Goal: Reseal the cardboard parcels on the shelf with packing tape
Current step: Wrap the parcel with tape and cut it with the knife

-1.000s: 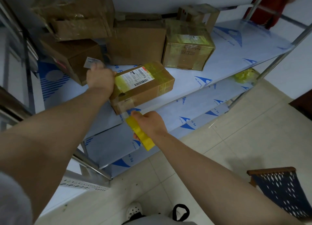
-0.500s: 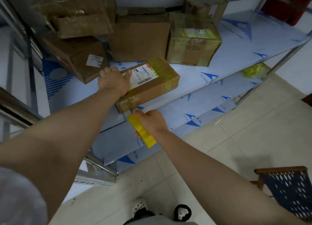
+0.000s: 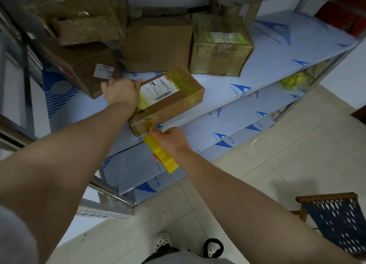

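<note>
Looking down past two bare forearms at a metal shelf point(image 3: 277, 51) lined with white film printed in blue. Hidden behind the back of the left hand point(image 3: 120, 91): its fingertips, bent over the far-left end of the small parcel point(image 3: 174, 105), with the thumb laid on the top face, gripping that end. Mostly hidden too: the fingers of the right hand point(image 3: 170, 142), curled round a roll of yellow tape point(image 3: 160, 154) seen edge-on, just below the parcel's near corner and in front of the shelf edge. Too faint to tell whether a strip of tape joins roll and box. Blurred past reading: the white shipping label point(image 3: 158, 88) on the parcel's top. The small parcel on the top tier, lying at an angle at the near edge, already banded with yellowish tape. Cut off by the frame: a red object point(image 3: 346, 20) far right, a wooden chair with blue webbing point(image 3: 336, 220) near right, a battered top box point(image 3: 85, 20) far left. Six cardboard parcels in all: the one in hand, the battered one, a labelled box point(image 3: 85, 69) under it, a plain brown box point(image 3: 158, 45) in the middle, a yellow-taped box point(image 3: 221, 51) to its right, a little box point(image 3: 235, 4) behind that. One crumpled yellow bundle point(image 3: 295, 81) on a lower tier, unclear what. Two shoes point(image 3: 162, 242) at the bottom edge, one white, one black and white.
</note>
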### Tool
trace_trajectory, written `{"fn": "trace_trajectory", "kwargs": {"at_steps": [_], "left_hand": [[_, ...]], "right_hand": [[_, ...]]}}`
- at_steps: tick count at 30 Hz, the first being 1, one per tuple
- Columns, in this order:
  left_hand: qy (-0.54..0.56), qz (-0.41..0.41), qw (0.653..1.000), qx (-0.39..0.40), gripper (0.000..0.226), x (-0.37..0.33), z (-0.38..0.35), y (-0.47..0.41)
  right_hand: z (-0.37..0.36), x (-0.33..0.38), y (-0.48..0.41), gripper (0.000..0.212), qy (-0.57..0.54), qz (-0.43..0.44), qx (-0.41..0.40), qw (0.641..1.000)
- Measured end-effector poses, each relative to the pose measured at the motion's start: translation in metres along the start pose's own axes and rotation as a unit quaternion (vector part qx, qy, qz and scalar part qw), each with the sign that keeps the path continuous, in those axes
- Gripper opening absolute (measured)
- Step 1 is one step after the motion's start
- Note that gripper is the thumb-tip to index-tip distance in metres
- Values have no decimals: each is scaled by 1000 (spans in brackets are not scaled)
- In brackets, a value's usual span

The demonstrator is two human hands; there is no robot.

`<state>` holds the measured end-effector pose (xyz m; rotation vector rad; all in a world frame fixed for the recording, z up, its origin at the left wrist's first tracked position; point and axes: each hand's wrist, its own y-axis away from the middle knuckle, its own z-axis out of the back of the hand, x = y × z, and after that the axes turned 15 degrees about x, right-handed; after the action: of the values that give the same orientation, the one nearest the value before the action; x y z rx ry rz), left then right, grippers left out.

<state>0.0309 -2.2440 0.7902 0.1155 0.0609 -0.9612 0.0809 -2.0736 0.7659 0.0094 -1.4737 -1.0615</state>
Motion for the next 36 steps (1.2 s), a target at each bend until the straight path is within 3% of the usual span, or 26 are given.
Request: {"fn": "trace_trajectory", "kwargs": {"at_steps": [3,7,12,18,21,25,32,34,36], "left_hand": [[45,4,993,105,72,-3,3,10],[30,-17,979,201,125,-2,14,31],[-20,-57,920,386,151,6,40,36],[4,-74,952,297,137,11,21,33],[-2,-69,949,308,139,10,23,34],[-21,-48,938,344,152,5,28,38],[8,-69,954,291,137,6,23,42],[13,-67,948,311,143,7,26,42],[10,-56,939,339,151,8,28,41]], "right_hand": [[0,0,-4,56,-9,2,7,1000],[1,1,-6,56,-27,3,21,999],[2,-2,-7,59,-25,17,23,999],[2,-9,-14,66,-12,14,28,999],[-2,-11,-16,73,-9,21,27,999],[1,-13,-15,46,-32,32,28,999],[4,-19,-12,24,-71,14,39,997],[4,-21,-14,24,-76,0,47,996],[3,-21,-17,38,-77,-2,49,996]]}}
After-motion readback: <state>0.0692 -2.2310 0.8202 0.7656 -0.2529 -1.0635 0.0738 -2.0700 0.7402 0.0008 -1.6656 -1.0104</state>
